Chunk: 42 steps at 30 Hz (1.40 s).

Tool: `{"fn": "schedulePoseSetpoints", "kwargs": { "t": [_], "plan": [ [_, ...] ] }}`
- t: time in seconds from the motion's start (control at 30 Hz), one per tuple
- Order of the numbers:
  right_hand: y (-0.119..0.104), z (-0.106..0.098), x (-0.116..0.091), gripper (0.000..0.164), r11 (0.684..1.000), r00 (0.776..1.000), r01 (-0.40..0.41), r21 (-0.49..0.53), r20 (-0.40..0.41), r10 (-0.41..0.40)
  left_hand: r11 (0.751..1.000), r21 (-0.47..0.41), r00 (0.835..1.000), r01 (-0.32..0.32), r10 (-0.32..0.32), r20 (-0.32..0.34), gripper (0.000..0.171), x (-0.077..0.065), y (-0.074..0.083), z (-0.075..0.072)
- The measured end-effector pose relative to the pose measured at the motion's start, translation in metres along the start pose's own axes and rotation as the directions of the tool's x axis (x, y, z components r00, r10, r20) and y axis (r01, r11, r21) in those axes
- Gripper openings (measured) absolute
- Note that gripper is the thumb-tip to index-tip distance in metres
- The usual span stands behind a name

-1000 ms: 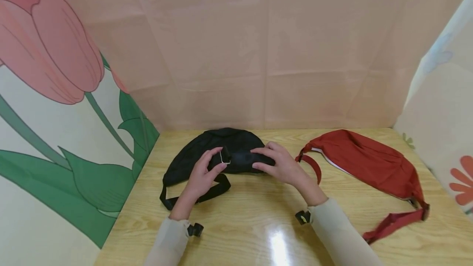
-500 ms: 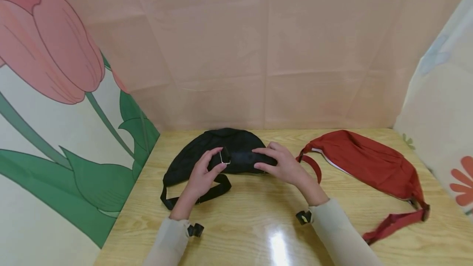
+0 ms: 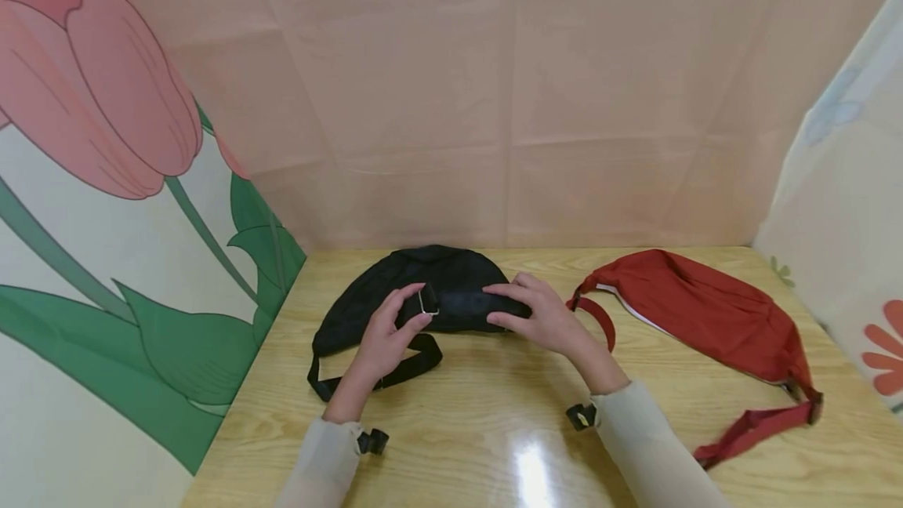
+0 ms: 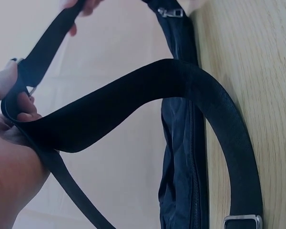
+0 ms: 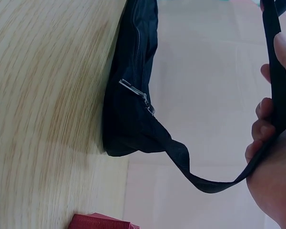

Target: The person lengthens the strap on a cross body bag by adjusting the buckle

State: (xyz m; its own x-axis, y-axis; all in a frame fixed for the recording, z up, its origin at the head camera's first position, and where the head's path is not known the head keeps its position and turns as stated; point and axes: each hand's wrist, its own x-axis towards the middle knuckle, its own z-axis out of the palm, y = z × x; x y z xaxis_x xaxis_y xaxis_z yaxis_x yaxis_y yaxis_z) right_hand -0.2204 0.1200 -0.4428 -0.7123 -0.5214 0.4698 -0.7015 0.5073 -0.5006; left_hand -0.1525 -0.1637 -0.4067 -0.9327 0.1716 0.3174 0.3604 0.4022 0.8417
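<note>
Barely shifting since the earlier frame, your left hand and right hand are keeping fingers clamped on the black strap, seemingly adjusting it; next, you're probably needing a steady buckle. Beyond, the black bag is resting on the tabletop.

Black strap within curled fingers

No readable text, label, brand, number or sign showing in any view. Black half-moon fabric bag is displaying no legible lettering; nor is its silver metal zip pull or rectangular silver strap buckle. Elongated red fabric bag is presenting none. Small black wrist-worn device: pale patch is appearing too small to read.
</note>
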Motion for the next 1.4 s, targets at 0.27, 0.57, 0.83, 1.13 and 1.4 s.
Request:
{"fn": "schedulePoseSetpoints", "kwargs": {
  "t": [0.27, 0.57, 0.83, 1.13, 1.4],
  "plan": [
    [-0.001, -0.001, -0.001, 0.043, 1.000, 1.000, 0.010, 0.011, -0.006, -0.010, 1.000, 0.003, 1.000, 0.006, -0.006, -0.004, 0.047, 0.001, -0.003, 0.001],
    [-0.001, -0.002, -0.001, 0.044, 1.000, 1.000, 0.009, 0.015, -0.007, -0.009, 1.000, -0.017, 1.000, 0.012, -0.012, 0.003, 0.045, 0.000, 0.000, 0.000],
    [-0.001, -0.002, -0.002, 0.043, 1.000, 1.000, -0.017, 0.024, 0.002, 0.017, 1.000, -0.007, 1.000, 0.017, -0.017, -0.008, 0.047, 0.006, -0.030, 0.007],
    [0.001, -0.003, -0.004, 0.044, 0.998, 0.999, -0.045, 0.036, 0.013, 0.045, 0.999, -0.036, 0.999, -0.035, 0.034, -0.022, 0.045, 0.006, -0.037, 0.006],
    [0.004, -0.003, -0.006, 0.044, 0.999, 0.999, -0.035, 0.035, 0.004, 0.035, 0.999, -0.040, 0.999, -0.029, 0.028, -0.021, 0.044, 0.006, -0.035, 0.005]
  ]
}}
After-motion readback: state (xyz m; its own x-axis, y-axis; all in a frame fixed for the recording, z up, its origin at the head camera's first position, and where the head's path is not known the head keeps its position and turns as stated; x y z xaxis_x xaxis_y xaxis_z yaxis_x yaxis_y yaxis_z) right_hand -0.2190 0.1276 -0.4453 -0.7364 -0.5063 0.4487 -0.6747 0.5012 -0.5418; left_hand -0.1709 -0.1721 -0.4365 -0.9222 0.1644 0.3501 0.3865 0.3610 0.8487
